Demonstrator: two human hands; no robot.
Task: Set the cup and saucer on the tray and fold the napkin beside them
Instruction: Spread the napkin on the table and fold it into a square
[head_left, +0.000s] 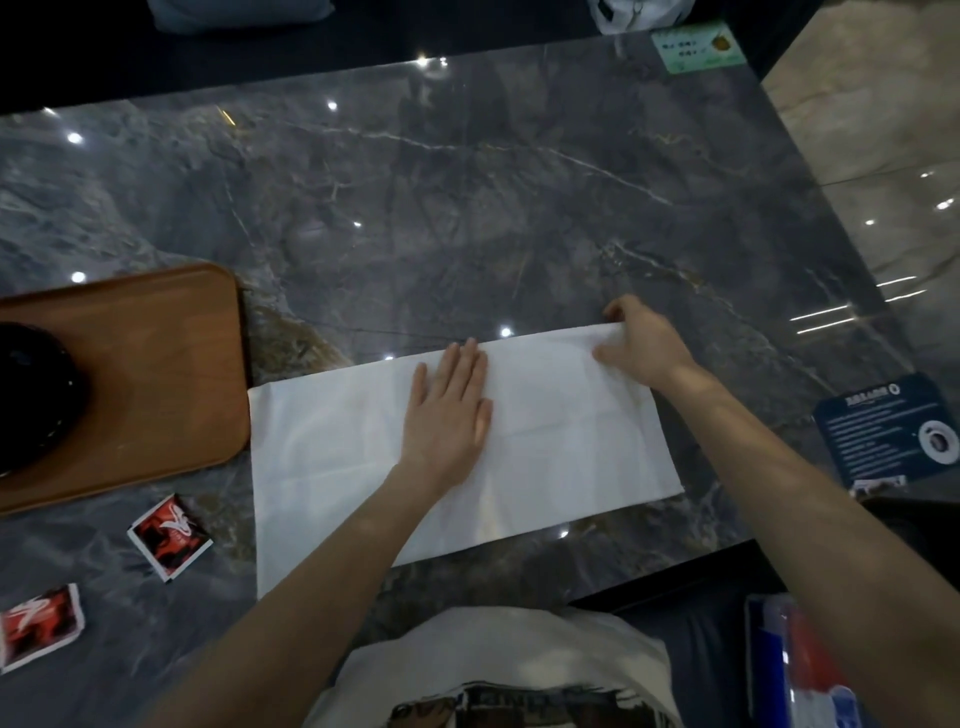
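A white napkin (561, 447) lies as a long folded strip on the dark marble table, just right of the wooden tray (171, 374). My left hand (449, 410) presses flat on the middle of the napkin, fingers spread. My right hand (641, 343) pinches the napkin's far right corner. On the tray's left side stands a black cup on a saucer (36, 395), partly cut off by the frame's edge.
Two red-and-white sachets (169, 535) (39, 626) lie on the table in front of the tray. A dark blue card (883, 431) sits at the table's right edge, a green card (696, 47) at the far right corner. Tiled floor lies beyond the right edge.
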